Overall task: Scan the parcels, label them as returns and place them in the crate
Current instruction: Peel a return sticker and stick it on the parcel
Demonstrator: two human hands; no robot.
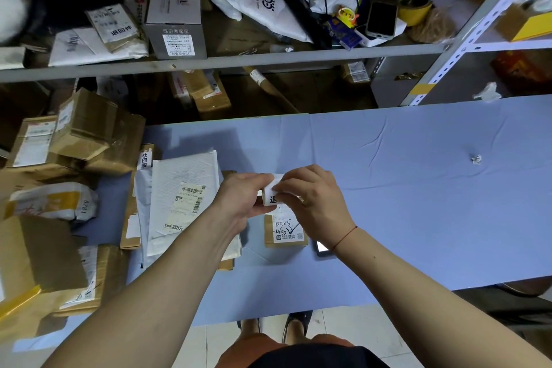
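Both hands [280, 197] pinch return label [273, 193], print half hidden.

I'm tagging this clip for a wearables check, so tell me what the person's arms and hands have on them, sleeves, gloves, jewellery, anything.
Both forearms are bare, with no sleeves in view and no gloves. The left hand shows no ring, watch or band. The right hand has only a thin red string bracelet tied around the wrist. No watch or rings are visible there either.
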